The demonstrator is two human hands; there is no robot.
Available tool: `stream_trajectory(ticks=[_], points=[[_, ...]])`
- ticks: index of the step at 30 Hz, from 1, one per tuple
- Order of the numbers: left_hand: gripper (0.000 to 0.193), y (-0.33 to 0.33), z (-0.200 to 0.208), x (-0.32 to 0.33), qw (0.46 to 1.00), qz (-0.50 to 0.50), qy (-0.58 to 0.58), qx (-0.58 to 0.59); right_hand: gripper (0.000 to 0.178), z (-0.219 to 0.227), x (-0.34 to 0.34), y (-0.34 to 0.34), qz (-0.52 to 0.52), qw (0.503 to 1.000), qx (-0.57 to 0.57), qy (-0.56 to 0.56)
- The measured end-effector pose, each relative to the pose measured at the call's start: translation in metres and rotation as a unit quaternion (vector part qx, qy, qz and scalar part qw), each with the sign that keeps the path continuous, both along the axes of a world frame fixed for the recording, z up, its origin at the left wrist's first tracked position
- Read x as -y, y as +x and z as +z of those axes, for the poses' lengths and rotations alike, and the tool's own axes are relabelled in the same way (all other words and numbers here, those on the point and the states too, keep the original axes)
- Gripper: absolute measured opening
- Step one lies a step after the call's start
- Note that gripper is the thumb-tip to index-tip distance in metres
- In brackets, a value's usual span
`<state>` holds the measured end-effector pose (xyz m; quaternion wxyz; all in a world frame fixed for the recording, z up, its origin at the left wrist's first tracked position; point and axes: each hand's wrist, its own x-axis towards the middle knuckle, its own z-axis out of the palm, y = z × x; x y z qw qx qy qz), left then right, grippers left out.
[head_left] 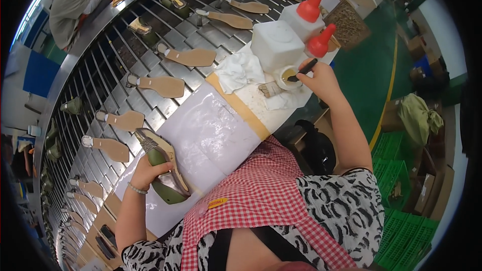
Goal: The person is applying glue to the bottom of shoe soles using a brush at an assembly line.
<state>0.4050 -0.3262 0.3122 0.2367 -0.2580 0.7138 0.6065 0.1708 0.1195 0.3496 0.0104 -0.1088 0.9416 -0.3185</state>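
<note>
Head view: slatted conveyor (150, 30), green floor (366, 70)

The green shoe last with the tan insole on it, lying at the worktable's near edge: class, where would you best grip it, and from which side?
Grip the green shoe last around its thick green body, from the near-left side, as the left hand does. The insole faces up, so fingers probably belong on the flanks, off that surface.

A single head-worn fisheye view looks steeply down from close above the table (211, 125), facing outward over the curved conveyor rack (100, 65); straight lines bend near the rim.
</note>
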Motion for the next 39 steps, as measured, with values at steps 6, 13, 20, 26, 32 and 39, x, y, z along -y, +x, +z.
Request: stream_trajectory(ticks=[6,13,20,26,32,39], points=[[0.044,0.003,0.004,-0.009,0.953,0.185,0.18,-0.16,0.019,0.008,0.0,0.006,-0.002,0.999,0.011,-0.034],[0.039,-0.041,0.009,-0.059,0.896,0.231,0.09,-0.369,0.017,-0.005,-0.015,0.006,0.016,0.996,-0.001,-0.09],[0.059,-0.049,-0.046,-0.104,0.837,0.27,-0.146,-0.454,0.022,-0.029,-0.032,0.014,-0.155,0.777,0.238,-0.561],[0.084,-0.044,-0.006,-0.115,0.843,0.103,-0.038,-0.527,0.025,-0.063,-0.029,0.014,-0.259,0.638,0.299,-0.661],[0.091,-0.024,0.007,-0.119,0.883,0.012,-0.137,-0.449,0.027,-0.078,-0.022,0.014,-0.275,0.578,0.326,-0.696],[0.089,-0.021,-0.002,-0.16,0.911,0.151,-0.024,-0.383,0.021,-0.026,-0.024,0.063,-0.02,0.642,0.202,-0.74]])
